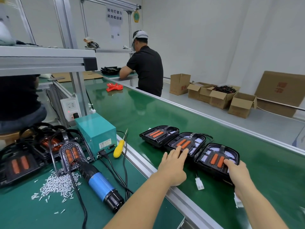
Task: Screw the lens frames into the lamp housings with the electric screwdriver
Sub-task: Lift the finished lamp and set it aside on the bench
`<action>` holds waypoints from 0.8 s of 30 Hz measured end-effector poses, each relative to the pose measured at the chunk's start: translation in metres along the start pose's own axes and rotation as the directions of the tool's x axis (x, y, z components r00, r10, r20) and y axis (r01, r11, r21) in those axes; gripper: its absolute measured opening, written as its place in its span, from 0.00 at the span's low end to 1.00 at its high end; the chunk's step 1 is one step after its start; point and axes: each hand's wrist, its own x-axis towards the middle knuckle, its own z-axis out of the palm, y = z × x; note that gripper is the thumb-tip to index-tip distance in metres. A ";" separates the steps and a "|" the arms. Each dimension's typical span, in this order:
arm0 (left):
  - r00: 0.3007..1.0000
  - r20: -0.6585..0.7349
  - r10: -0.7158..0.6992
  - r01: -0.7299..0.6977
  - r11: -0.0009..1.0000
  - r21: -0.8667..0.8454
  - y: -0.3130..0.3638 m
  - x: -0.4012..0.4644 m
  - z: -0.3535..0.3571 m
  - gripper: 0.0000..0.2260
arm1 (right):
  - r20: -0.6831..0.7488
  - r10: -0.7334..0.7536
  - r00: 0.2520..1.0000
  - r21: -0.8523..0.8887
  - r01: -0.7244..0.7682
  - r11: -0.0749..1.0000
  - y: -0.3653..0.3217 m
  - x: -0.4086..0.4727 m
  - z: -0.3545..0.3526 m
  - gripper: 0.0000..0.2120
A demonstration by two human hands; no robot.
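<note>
Now I'm between screwing rounds: my left hand (173, 164) lies flat, fingers straight, on the middle lamp housing (185, 142), my right hand (237, 171) grips the nearest housing (217, 157) on the green conveyor belt (132, 106). Next I likely need the electric screwdriver (99, 184), lying untouched by the screws (57, 185) on my bench (24, 212); cardboard boxes (219, 96) line the floor.

Lamp housings (217, 160): glossy black plastic, orange inserts. Belt (165, 113): smooth green, sheen. Screws (57, 185): bright metal. Boxes (221, 98): matt brown cardboard. Screwdriver (100, 184): blue-black plastic.
</note>
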 end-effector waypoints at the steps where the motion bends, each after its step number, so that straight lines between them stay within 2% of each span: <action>1: 1.000 0.002 0.007 -0.007 1.000 0.021 0.000 -0.001 0.001 0.37 | -0.024 -0.014 1.000 -0.075 0.012 0.997 -0.002 0.000 0.001 0.23; 4: 1.000 0.007 0.001 -0.002 0.998 0.058 -0.002 -0.001 0.002 0.37 | -0.106 -0.078 0.991 -0.387 0.032 0.922 -0.009 -0.005 -0.001 0.30; 7: 1.000 0.018 -0.008 0.007 0.998 0.062 -0.001 -0.002 -0.001 0.38 | -0.092 -0.140 0.986 -0.556 0.066 0.829 -0.015 -0.008 -0.002 0.28; 12: 0.999 0.044 -0.026 0.024 0.998 0.055 -0.005 -0.014 -0.010 0.36 | -0.048 -0.208 0.977 -0.821 0.080 0.566 -0.026 -0.018 0.004 0.22; 15: 0.996 0.076 -0.049 0.040 0.992 0.123 -0.012 -0.026 -0.022 0.32 | -0.006 -0.276 0.961 -0.888 0.122 0.444 -0.035 -0.032 0.014 0.23; 18: 0.997 0.063 -0.051 0.041 0.989 0.141 -0.019 -0.044 -0.037 0.29 | 0.109 -0.308 0.945 -0.905 0.223 0.363 -0.049 -0.056 0.034 0.21; 21: 0.999 -0.012 -0.047 0.048 0.989 0.142 -0.033 -0.071 -0.051 0.27 | 0.269 -0.325 0.907 -0.874 0.372 0.312 -0.058 -0.088 0.064 0.21; 24: 0.986 -0.149 -0.076 0.097 0.986 0.139 -0.055 -0.105 -0.061 0.25 | 0.441 -0.340 0.830 -0.801 0.535 0.268 -0.060 -0.127 0.099 0.24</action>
